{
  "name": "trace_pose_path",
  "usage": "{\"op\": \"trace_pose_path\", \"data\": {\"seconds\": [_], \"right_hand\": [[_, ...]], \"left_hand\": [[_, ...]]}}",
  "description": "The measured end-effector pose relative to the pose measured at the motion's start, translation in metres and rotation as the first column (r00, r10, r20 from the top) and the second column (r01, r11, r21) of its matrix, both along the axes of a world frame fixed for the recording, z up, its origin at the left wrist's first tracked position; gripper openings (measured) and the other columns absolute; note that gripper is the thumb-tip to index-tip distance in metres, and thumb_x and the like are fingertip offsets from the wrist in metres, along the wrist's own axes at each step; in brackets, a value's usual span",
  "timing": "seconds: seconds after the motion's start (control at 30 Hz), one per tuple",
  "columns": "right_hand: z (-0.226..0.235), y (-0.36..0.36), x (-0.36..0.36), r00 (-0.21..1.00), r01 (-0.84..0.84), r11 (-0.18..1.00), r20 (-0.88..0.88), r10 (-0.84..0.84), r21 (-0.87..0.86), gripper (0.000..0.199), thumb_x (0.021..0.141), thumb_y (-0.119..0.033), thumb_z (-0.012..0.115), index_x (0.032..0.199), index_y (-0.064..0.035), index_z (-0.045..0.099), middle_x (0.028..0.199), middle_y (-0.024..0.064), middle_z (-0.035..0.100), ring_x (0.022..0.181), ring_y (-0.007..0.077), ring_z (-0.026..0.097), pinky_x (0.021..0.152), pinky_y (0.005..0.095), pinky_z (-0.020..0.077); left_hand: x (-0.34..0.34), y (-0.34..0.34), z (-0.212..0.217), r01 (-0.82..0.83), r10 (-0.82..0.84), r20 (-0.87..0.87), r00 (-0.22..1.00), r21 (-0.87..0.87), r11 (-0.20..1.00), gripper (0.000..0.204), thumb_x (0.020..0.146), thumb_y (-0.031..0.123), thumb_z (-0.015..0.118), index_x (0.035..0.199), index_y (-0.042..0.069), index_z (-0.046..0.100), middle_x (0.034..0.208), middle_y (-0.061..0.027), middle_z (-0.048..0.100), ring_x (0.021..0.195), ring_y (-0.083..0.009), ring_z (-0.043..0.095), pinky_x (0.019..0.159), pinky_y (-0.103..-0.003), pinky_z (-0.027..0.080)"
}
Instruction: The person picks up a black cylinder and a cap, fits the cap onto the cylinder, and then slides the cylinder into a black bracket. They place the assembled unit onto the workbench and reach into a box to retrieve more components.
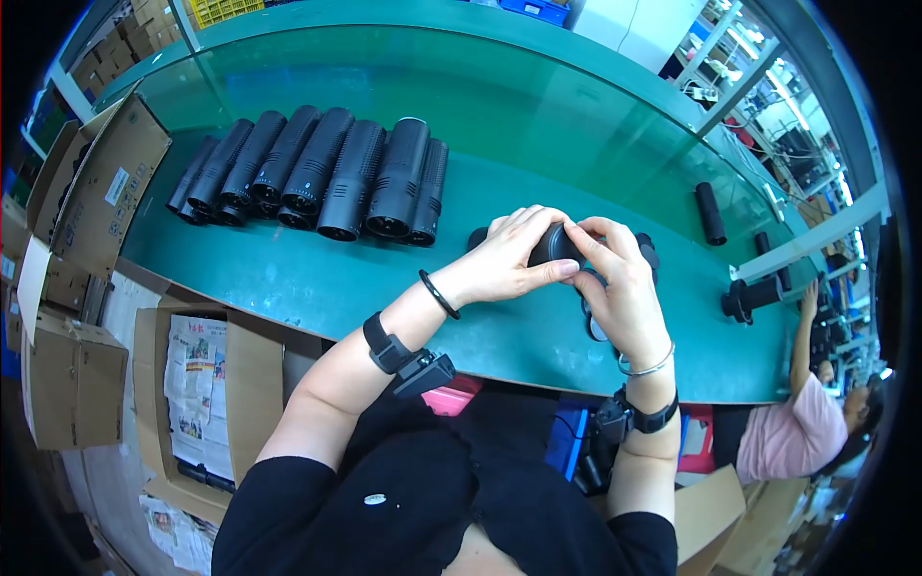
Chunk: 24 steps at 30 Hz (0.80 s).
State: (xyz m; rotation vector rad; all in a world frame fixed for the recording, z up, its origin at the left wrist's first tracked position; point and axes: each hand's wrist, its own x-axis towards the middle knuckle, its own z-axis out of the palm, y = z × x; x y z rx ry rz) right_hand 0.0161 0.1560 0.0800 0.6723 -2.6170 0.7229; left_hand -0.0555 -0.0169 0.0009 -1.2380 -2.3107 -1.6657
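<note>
- Two hands meet above the green counter (pixel 317 298), and the left hand (pixel 511 253) and right hand (pixel 624 283) have their fingers curled in, gripping a black rounded part (pixel 555 246) between them!
- Now the near edge: it curves just in front of the person's body, with both forearms crossing over it.
- Along the far side runs a glossy green panel (pixel 538 120), well apart from the fingers.
- To the left, green surface stretches between the left wrist and a bank of stacked black cylinders (pixel 348 178).
- Tighter on the right: black parts (pixel 648 253) sit just beside the right hand, partly hidden; farther right, a black tube (pixel 710 213) lies near the panel.
- Containers next! Near left, below the counter, an open carton (pixel 255 394) holds newspaper (pixel 197 384) and a dark tube (pixel 205 477).
- Far left, another open carton (pixel 110 197) stands by the counter's end, dark contents too small to tell.
- Below the near edge, a blue bin (pixel 569 442) shows, dark items beside it.
</note>
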Motion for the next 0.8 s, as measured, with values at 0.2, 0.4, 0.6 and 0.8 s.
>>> {"op": "trace_pose_path", "data": {"seconds": [0.2,0.4,0.6,0.8], "right_hand": [[0.002,0.001,0.002,1.000,0.004,0.998,0.013,-0.005,0.068,0.049,0.072,0.004,0.071,0.120,-0.0004,0.064,0.117,0.0154,0.060,0.102,0.0312,0.061,0.088,0.0359,0.0509],[-0.003,0.003,-0.001,0.999,-0.037,0.999,0.003,0.037,-0.015,0.050,0.072,0.005,0.071,0.121,-0.0018,0.064,0.117,0.0150,0.060,0.102,0.0309,0.061,0.089,0.0359,0.0509],[-0.005,0.001,0.001,0.998,-0.028,0.998,0.055,0.032,-0.060,0.050,0.077,0.001,0.072,0.125,-0.0032,0.061,0.117,0.0145,0.057,0.107,0.0305,0.057,0.090,0.0372,0.0505],[-0.004,-0.008,-0.005,1.000,-0.028,1.000,-0.012,0.028,-0.008,0.051,0.071,0.004,0.073,0.121,-0.0026,0.065,0.116,0.0141,0.059,0.100,0.0288,0.062,0.086,0.0348,0.0516]], "left_hand": [[0.004,0.000,0.005,0.004,-0.005,-0.031,1.000,-0.031,1.000,0.057,0.090,0.050,0.063,0.126,0.009,0.048,0.122,-0.0136,0.053,0.119,-0.0310,0.050,0.104,-0.045,0.034],[0.004,-0.003,0.004,-0.011,0.011,0.009,1.000,-0.031,0.999,0.056,0.090,0.045,0.066,0.127,0.008,0.047,0.124,-0.0136,0.053,0.119,-0.0310,0.050,0.105,-0.044,0.035],[0.003,-0.003,0.002,-0.009,0.009,-0.013,1.000,-0.002,1.000,0.058,0.089,0.049,0.066,0.126,0.008,0.049,0.122,-0.0137,0.054,0.119,-0.0317,0.051,0.104,-0.044,0.035],[0.003,-0.012,0.005,-0.013,0.013,0.004,1.000,-0.020,1.000,0.054,0.090,0.042,0.067,0.127,0.007,0.048,0.123,-0.0133,0.053,0.119,-0.0295,0.051,0.104,-0.042,0.038]]}}
